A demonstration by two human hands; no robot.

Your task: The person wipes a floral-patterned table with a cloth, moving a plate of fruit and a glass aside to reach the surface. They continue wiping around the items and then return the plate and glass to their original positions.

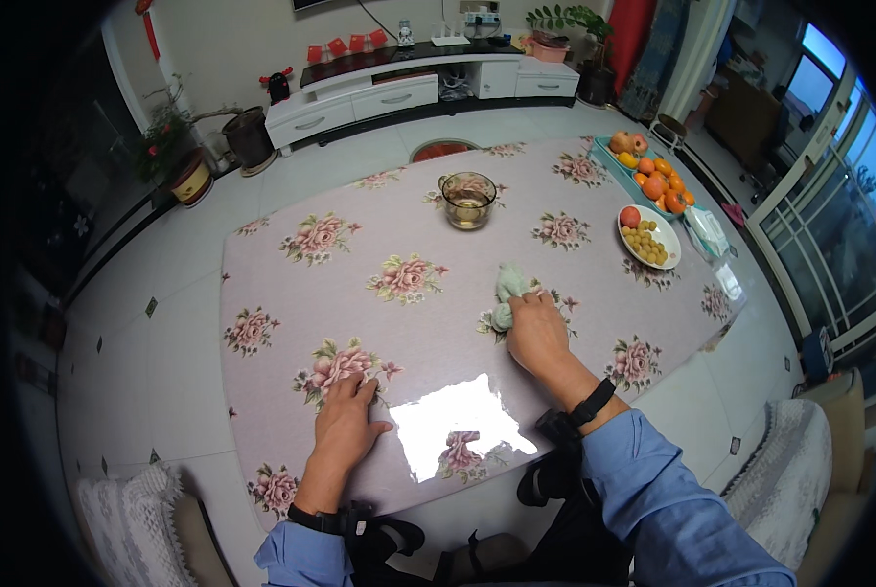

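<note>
My right hand point(539, 332) grips a crumpled pale green cloth point(512, 282) and presses it on the table, over a printed rose. On the near left part of the flowered tablecloth point(453, 337) rests my left hand point(346, 424), palm down, fingers apart, holding nothing. Each wrist wears a black strap with a small device. Farther back stands an amber glass cup point(468, 202) with a handle, and some liquid shows inside it.
At the table's right lie a white plate point(665, 254) of small yellow fruit with one red fruit, a teal tray point(614, 163) of oranges and pomegranates, and a pack of wipes point(707, 230). Covered chairs point(783, 469) flank me. A white TV cabinet point(394, 99) stands beyond.
</note>
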